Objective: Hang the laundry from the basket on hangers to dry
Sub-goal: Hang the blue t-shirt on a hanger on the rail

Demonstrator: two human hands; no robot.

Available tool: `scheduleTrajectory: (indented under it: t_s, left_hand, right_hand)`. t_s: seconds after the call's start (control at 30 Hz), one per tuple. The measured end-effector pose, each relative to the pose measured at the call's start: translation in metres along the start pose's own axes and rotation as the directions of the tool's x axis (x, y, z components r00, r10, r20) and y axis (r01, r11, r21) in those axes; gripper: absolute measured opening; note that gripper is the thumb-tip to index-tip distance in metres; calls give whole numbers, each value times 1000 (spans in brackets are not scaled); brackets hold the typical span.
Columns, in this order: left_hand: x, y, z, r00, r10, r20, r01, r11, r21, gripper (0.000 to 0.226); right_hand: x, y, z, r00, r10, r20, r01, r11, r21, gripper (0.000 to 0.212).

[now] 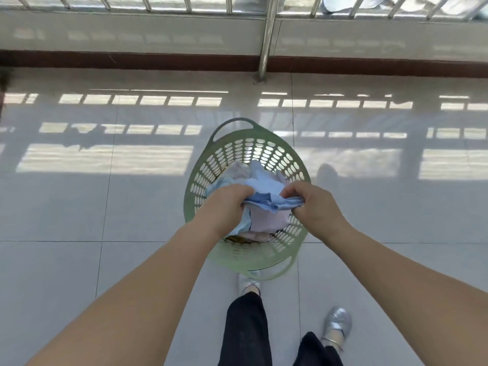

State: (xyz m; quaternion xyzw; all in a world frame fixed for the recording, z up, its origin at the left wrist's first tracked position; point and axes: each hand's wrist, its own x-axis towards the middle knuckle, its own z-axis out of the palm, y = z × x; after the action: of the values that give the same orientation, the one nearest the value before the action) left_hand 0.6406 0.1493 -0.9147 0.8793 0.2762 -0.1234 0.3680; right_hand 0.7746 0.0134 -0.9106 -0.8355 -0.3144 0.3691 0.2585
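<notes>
A pale green perforated laundry basket (253, 151) stands on the tiled floor in front of my feet. Inside lies a heap of clothes, with a light blue garment (266, 192) on top and a pale pink one (266, 220) under it. My left hand (224, 207) grips the blue garment at its left end. At the right end, my right hand (314, 204) pinches the same garment between thumb and curled fingers. Both hands are over the basket's opening. No hanger is in view.
A metal railing (266, 40) with a vertical post runs along the far side above a low ledge with a dark red strip. White cloth (351, 2) hangs at the top right. My legs in dark trousers and silver shoes (338, 324) stand just behind the basket.
</notes>
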Motion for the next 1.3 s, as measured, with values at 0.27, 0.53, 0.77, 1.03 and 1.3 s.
scheduleTrajectory:
  t_s: [0.27, 0.53, 0.77, 1.03, 1.3]
  left_hand:
    - [-6, -44, 79, 951, -117, 288, 112, 993, 32, 23]
    - [85, -63, 63, 982, -170, 84, 175, 983, -55, 46]
    - [129, -91, 126, 974, -215, 77, 195, 959, 206, 73]
    - [92, -109, 237, 820, -287, 496, 47, 897, 440, 63]
    - [113, -137, 266, 750, -422, 510, -56, 727, 684, 57]
  right_hand:
    - [-3, 59, 55, 934, 166, 316, -141, 985, -102, 32]
    - [85, 69, 48, 978, 147, 146, -135, 987, -93, 38]
    - [139, 108, 91, 969, 180, 169, -108, 924, -367, 56]
    - [116, 156, 164, 768, 324, 553, 184, 715, -675, 46]
    - [130, 167, 190, 624, 482, 615, 279, 598, -751, 60]
